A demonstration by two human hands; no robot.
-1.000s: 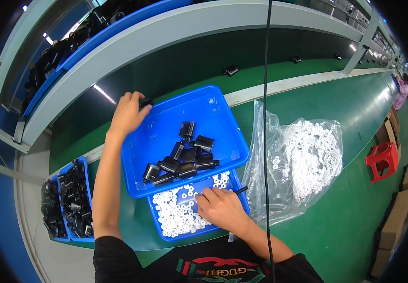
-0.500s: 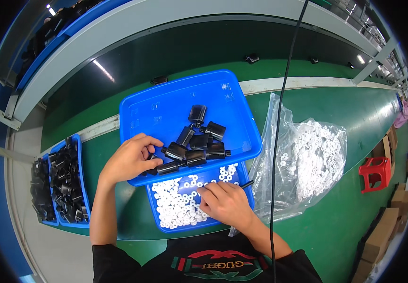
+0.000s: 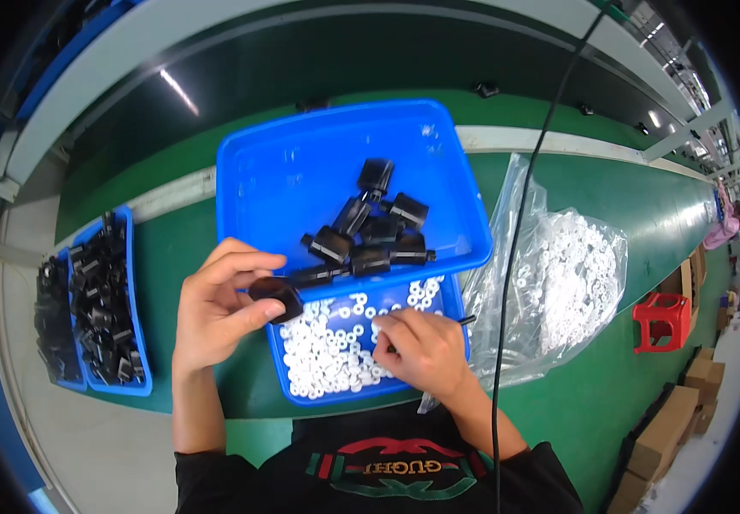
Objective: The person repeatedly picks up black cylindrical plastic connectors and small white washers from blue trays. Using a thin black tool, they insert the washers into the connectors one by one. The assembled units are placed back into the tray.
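A glossy black plastic part [image 3: 274, 299], blocky with rounded edges, is gripped between the thumb and fingers of my left hand [image 3: 216, 304]. It is held over the near left corner of the large blue tray [image 3: 259, 214]. Several similar black parts [image 3: 378, 230] lie in a pile inside that tray. Close below stands a smaller blue tray [image 3: 370, 395] with many small white rings [image 3: 323, 355]. Over its right side my right hand [image 3: 424, 353] is closed round a thin black stick-like tool [image 3: 468, 319], whose end sticks out past the knuckles. A white ring [image 3: 378, 324] shows by its fingertips.
A clear plastic bag [image 3: 571, 283] of white rings lies on the green table right of the trays. A black cable [image 3: 520, 231] hangs across the view. At left stand blue bins [image 3: 140, 343] full of black parts. A red stool [image 3: 661, 322] and cardboard boxes [image 3: 665, 420] are at right.
My left hand has lifted a black part from the large tray and drawn it toward me. The right hand stays over the rings with the tool, shifted slightly. The whole view has moved a little.
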